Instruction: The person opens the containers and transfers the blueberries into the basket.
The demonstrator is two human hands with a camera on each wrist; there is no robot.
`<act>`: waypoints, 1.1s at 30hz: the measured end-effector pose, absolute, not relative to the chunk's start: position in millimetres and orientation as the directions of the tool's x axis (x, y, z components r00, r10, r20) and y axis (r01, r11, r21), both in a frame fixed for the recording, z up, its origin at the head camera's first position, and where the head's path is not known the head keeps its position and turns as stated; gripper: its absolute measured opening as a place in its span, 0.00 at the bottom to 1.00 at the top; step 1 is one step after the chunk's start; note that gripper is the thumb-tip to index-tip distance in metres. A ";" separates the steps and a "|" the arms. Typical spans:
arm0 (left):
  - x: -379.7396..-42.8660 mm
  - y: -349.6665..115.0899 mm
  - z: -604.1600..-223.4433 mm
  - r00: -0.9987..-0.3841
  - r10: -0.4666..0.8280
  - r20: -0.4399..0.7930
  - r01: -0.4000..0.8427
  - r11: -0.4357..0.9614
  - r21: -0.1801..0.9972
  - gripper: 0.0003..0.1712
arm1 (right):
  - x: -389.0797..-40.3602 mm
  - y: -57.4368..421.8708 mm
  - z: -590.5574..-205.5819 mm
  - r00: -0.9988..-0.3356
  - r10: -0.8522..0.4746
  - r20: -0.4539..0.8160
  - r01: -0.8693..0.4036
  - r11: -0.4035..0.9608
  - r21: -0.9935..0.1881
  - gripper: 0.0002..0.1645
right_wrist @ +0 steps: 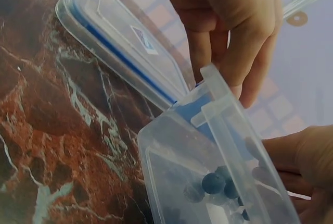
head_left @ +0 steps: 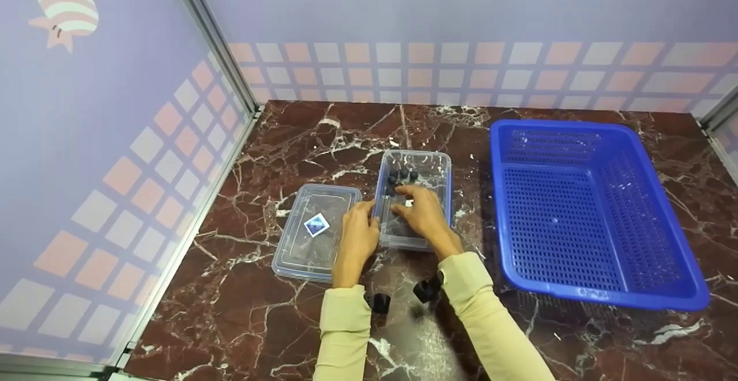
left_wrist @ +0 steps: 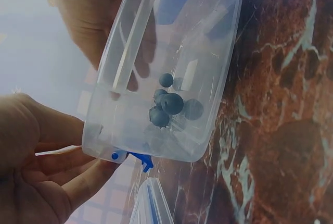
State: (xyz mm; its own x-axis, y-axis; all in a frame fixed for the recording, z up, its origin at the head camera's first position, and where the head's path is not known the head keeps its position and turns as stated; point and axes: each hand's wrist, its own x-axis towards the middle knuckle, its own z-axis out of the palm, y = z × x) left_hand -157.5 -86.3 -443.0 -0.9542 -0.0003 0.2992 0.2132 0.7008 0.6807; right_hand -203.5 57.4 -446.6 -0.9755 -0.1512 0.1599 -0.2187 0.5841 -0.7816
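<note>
A clear plastic box (head_left: 406,242) with blue side latches stands uncovered on the marbled table, several blueberries (head_left: 405,172) toward its far left part. My left hand (head_left: 357,234) grips the box's left side, with thumb and fingers at the rim beside a blue latch (left_wrist: 141,160). Over the box, my right hand (head_left: 425,214) reaches in with thumb and forefinger apart, close to the nearest berries. Through the cloudy wall in the left wrist view, its fingers (left_wrist: 145,47) point down toward the dark berries. Nothing shows between them.
Left of the box lies a clear lid (head_left: 302,257) with a blue seal and a diamond-shaped label. A large blue perforated basket (head_left: 594,294) stands to the right. Patterned panels (head_left: 369,12) border the table at the back and left.
</note>
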 end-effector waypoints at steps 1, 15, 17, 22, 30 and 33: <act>-157.8 -86.1 -443.1 -0.953 0.002 0.302 0.217 0.701 0.679 0.18 | -204.3 57.6 -447.1 -0.976 -0.156 0.152 -0.216 0.595 -0.774 0.23; -157.3 -85.2 -441.5 -0.954 0.003 0.300 0.207 0.729 0.652 0.19 | -212.1 53.5 -451.5 -0.975 -0.219 0.039 -0.186 0.707 -0.682 0.21; -157.3 -84.7 -441.5 -0.956 -0.001 0.295 0.201 0.731 0.652 0.19 | -212.6 52.8 -452.7 -0.975 -0.221 0.032 -0.186 0.720 -0.669 0.20; -157.1 -83.6 -441.3 -0.957 -0.008 0.291 0.194 0.728 0.658 0.19 | -213.6 50.3 -454.9 -0.975 -0.217 0.037 -0.188 0.734 -0.652 0.18; -157.0 -83.7 -442.5 -0.954 0.000 0.300 0.201 0.742 0.639 0.19 | -215.1 46.6 -458.4 -0.963 -0.248 0.103 -0.261 0.776 -0.574 0.12; -156.9 -84.5 -442.3 -0.951 0.005 0.310 0.210 0.746 0.632 0.18 | -215.4 45.4 -458.4 -0.962 -0.248 0.115 -0.268 0.777 -0.570 0.10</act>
